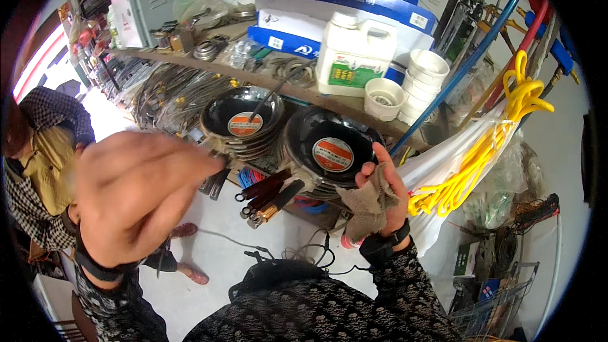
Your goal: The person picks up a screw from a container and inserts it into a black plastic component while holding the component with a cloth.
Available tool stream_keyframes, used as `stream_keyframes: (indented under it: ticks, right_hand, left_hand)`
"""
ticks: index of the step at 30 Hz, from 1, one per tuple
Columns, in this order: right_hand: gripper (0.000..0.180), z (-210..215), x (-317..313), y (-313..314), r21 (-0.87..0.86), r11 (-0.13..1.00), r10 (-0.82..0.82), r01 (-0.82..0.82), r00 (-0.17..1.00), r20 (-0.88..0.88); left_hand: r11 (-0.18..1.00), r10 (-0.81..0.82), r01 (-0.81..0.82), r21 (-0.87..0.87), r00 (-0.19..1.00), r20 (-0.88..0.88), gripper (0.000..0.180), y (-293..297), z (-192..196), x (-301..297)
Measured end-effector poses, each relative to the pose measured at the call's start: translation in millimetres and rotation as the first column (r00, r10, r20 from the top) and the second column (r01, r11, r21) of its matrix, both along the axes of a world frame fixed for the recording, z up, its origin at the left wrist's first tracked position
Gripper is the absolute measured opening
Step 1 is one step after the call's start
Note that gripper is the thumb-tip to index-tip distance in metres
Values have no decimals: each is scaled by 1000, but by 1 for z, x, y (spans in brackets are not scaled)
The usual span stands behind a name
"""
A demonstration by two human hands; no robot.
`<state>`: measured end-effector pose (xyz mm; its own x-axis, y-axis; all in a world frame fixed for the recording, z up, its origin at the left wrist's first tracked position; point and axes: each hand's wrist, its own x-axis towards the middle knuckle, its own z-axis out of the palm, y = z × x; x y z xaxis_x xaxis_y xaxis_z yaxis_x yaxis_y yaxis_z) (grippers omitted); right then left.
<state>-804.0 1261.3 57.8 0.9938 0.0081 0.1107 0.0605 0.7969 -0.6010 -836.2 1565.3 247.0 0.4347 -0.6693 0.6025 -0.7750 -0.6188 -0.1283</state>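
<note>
R hand point(396, 195): fingers pinch soft-looking brown cloth point(366, 206), ctr-right; L hand point(139, 190): blurred, can't tell. Round black metal pan point(330, 132) prob. slick; grip dark handle point(267, 185).

White glare far left, black curved rim, left hand point(142, 193) seemingly motion-blurred

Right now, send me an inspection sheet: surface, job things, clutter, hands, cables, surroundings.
Surface: wooden shelf, crowded.
Job things: right-hand black pan, orange-and-white label, on a stack; left-hand black pan also stacked; brown-grey cloth.
Clutter: white jug, white cups, metal hoses.
Hands: right hand grips the cloth by the right-hand pan's rim; left hand raised, blurred, contents unclear.
Cables: black cables, loose below the pans.
Surroundings: another person at left; yellow hose bundle hanging at right.
</note>
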Motion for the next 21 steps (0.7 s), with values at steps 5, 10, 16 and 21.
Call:
stream_keyframes:
  ticks: [5,10,16,21]
  right_hand:
    - [64,-9,13,-19,2,995,98,-98,995,-9]
    - [69,-15,20,-34,-39,989,145,-146,989,-19]
    - [73,-26,18,-56,-91,985,143,-146,989,-44]
    - [75,-38,18,-71,-1,972,234,-234,972,-37]
  left_hand:
    - [981,-131,135,142,991,-38,23,-88,6,85]
    - [936,-336,330,119,942,30,16,-157,-35,181]
    - [876,-2,42,480,997,-82,18,-225,-62,227]
    - [832,12,61,551,992,-128,10,-246,-67,245]
